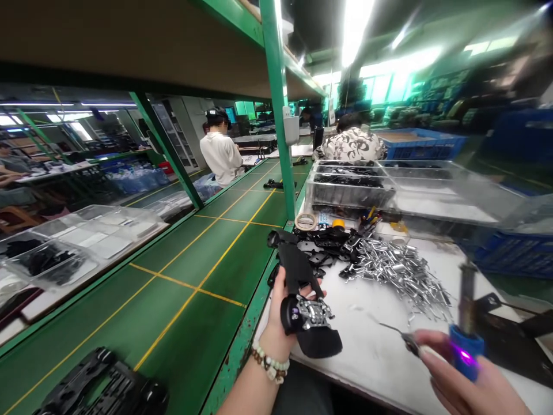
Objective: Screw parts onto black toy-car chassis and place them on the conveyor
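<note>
Gripping a matte black plastic device (296, 271) in a firm, closed hold, the left hand (279, 308) raises it just above the front edge of a white-topped workbench (358, 369); the fingers wrap behind the device, and a beaded bracelet (270, 363) circles the wrist. An exposed silver metal mechanism (309, 312) sits in the device's lower part, facing up. The right hand (466, 383), blurred at the lower right, seems to pinch a thin pointed metal tool (400, 333), its tip aimed toward the device but apart from it. Just beside that hand stands a blue cylindrical object (466, 351) with a purple glow and a dark shaft. On the bench lie a heap of small silver metal pieces (397, 271), a pile of flat black parts (324, 242), and a roll of beige tape (306, 221). Clear plastic trays (349, 187) hold more black parts behind them. To the left runs a green bench with yellow lines (194, 276), carrying a black ribbed part (101, 386). Farther off stand a co-worker in a white top (220, 158) and another in a patterned shirt (352, 144).
</note>
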